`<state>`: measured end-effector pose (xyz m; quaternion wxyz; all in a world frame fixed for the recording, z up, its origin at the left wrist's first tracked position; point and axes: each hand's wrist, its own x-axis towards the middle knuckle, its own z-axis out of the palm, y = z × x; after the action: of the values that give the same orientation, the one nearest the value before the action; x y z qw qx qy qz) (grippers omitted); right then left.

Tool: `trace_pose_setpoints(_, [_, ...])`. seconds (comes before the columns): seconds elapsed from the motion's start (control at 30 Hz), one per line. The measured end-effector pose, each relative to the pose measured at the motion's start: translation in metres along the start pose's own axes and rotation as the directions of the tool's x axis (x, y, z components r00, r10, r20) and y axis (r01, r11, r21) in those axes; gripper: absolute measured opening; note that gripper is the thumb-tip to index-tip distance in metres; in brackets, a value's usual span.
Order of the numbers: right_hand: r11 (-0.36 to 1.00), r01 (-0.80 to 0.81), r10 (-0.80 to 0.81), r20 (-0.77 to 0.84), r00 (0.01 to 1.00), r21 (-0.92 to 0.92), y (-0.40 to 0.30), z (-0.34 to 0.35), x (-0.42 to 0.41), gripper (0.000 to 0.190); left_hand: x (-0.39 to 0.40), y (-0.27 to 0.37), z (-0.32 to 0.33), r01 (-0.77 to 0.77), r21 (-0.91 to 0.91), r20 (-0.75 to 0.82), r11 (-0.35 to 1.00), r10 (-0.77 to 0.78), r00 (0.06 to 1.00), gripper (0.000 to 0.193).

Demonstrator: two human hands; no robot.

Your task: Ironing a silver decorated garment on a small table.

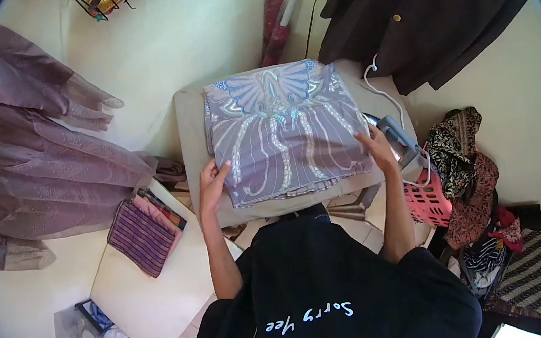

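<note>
A folded purple-grey patterned cloth (287,141) with blue and white motifs lies on a beige padded ironing board (209,208). My left hand (212,183) pinches its left edge near the front corner, thumb on top. On the opposite side my right hand (380,148) has hold of the right edge, the thumb over the fabric and the fingers partly hidden. Just beyond that hand a blue-grey clothes iron (398,137) rests at the board's right end. Its pale cord (399,106) loops around it.
Folded textiles (144,242) lie on a white table (165,306) at left. A pink plastic basket (428,199) with draped patterned clothes (458,154) stands at right. A sheer mauve garment (42,148) and a dark buttoned jacket (414,11) hang by the walls.
</note>
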<state>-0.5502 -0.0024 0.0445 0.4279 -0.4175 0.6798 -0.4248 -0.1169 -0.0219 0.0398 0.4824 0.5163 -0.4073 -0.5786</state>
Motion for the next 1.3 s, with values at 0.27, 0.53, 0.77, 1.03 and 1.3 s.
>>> trace_pose_setpoints(0.27, [0.982, -0.169, 0.179, 0.127, 0.976, -0.086, 0.011, -0.030, -0.051, 0.033, -0.046, -0.020, -0.032, 0.205, 0.013, 0.174, 0.979, -0.205, 0.963, 0.037])
trace_pose_setpoints(0.53, [0.913, -0.100, 0.133, 0.055, 0.990, -0.396, 0.039, -0.023, -0.046, 0.039, -0.060, 0.006, -0.016, 0.124, 0.155, 0.108, 0.980, -0.141, 0.984, 0.063])
trace_pose_setpoints(0.77, [0.989, -0.138, 0.139, -0.028, 0.990, 0.055, 0.021, -0.018, -0.049, 0.063, -0.062, 0.037, -0.006, -0.091, 0.269, 0.150, 0.959, 0.052, 0.987, 0.060])
trace_pose_setpoints(1.03, [0.739, -0.244, 0.353, 0.052, 0.934, -0.628, 0.008, -0.020, -0.050, 0.041, -0.067, 0.001, -0.021, 0.011, 0.696, 0.072, 0.718, -0.085, 0.994, 0.054])
trace_pose_setpoints(1.3, [0.314, 0.057, -0.711, -0.195, 0.675, -0.948, -0.027, -0.035, -0.011, 0.040, -0.076, -0.002, 0.013, 0.119, 0.753, -0.085, 0.647, -0.083, 0.993, 0.062])
